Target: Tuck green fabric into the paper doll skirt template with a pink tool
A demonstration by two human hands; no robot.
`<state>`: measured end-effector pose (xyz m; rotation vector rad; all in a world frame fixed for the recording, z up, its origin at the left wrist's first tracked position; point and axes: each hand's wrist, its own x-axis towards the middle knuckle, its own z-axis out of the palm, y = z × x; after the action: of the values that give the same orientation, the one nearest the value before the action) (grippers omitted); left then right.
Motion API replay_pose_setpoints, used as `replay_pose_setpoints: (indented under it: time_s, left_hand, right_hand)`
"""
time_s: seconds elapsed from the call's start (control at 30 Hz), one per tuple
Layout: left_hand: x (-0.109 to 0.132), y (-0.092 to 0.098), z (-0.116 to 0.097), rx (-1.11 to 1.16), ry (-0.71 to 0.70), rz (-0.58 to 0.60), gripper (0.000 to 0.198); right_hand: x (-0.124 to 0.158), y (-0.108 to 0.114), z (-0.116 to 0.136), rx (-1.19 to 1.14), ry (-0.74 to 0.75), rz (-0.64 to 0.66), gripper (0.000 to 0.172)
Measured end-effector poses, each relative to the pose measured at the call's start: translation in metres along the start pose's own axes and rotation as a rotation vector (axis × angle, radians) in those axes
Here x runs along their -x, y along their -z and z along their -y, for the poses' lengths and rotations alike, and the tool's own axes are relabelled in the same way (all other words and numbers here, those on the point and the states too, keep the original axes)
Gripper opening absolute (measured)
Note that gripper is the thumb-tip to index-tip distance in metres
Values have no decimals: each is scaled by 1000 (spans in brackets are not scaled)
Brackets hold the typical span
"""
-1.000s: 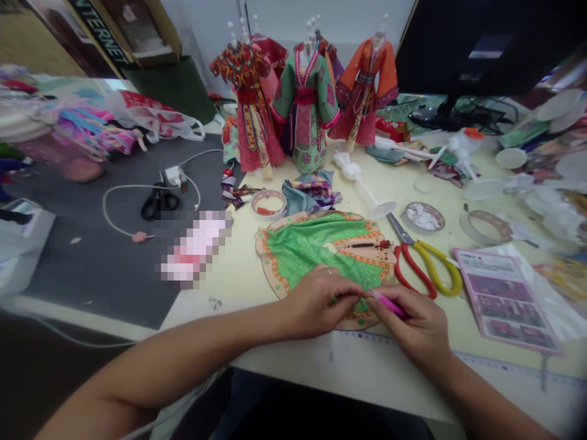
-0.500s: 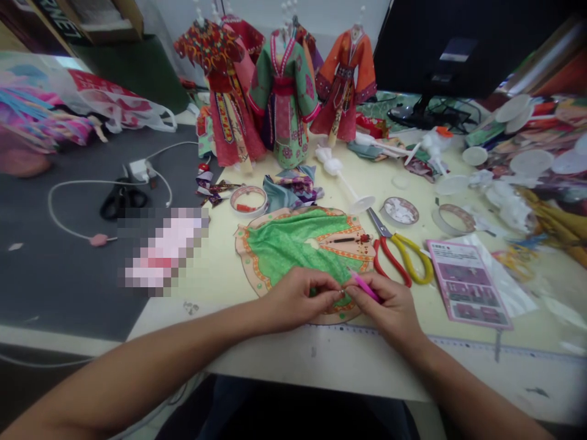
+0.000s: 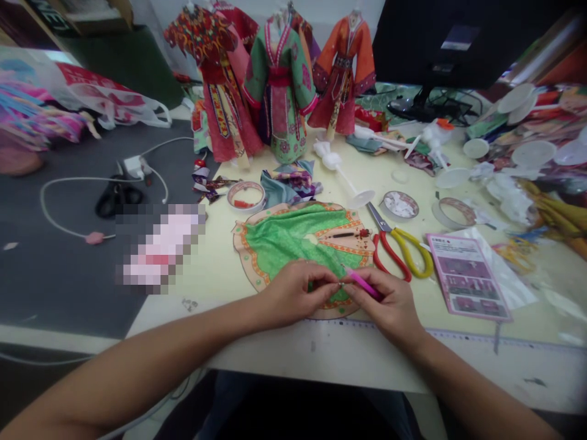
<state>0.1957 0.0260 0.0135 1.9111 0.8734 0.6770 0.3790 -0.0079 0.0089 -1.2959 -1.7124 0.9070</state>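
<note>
My right hand (image 3: 389, 302) grips a slim pink-handled tool (image 3: 364, 285) whose tip points left. My left hand (image 3: 298, 292) pinches a tiny silver piece (image 3: 341, 284) at that tip, though the fingers hide most of it. Both hands rest over the lower edge of a green cloth garment (image 3: 293, 235), which lies on a round tan paper pattern (image 3: 247, 260) with an orange printed border. A dark strip and small red ornament (image 3: 353, 234) lie on the garment's upper right part.
Red-and-yellow scissors (image 3: 398, 256), several tape rolls (image 3: 245, 197), a pink instruction leaflet (image 3: 468, 276) and fabric scraps (image 3: 288, 183) surround the pattern. Miniature dresses on stands (image 3: 279, 85) stand behind, below a dark monitor (image 3: 440, 36). A ruler (image 3: 458, 335) runs along the table's front edge.
My hands have come closer together, with the pink tool's tip now at my left fingertips. The whole scene has shifted left and up in view as my head moved.
</note>
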Motion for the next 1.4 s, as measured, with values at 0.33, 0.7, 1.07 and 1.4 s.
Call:
replay_pose_setpoints:
  time_s: [0.33,0.7,1.07,1.4]
  left_hand:
    - [0,-1,1,-107,-77,-32,15]
    - [1,-6,1,-187,-198,-80,16]
    - [-6,13,2,89,11,-266,6]
    - [0,2,5,-75,-127,-367,10]
  right_hand:
    - [-1,-3,-1,54,15,19,13]
    - [1,-1,4,-44,-24,190,12]
    - [-6,-4,-9,-586,-457,116,24]
    - [-7,-6,-7,-805,-514,151,21]
